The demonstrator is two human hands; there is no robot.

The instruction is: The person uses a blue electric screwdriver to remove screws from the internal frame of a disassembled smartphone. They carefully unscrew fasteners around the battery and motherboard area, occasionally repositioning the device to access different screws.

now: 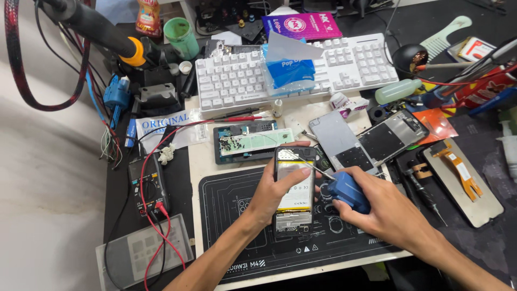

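Observation:
My left hand [272,194] grips an opened phone [294,200] with its back off, holding it upright over the black work mat [226,215]. A yellowish battery shows in the phone's middle. My right hand [379,207] is closed on a blue-handled screwdriver [344,189]. Its thin metal shaft reaches up and left to the phone's top edge. Both hands sit close together at the centre of the bench.
A white keyboard [231,81] with a blue tissue pack [288,70] lies behind. A phone frame with small screws [250,143], two metal back plates [388,137], a multimeter [148,186] with red leads and a screen panel [463,180] surround the mat.

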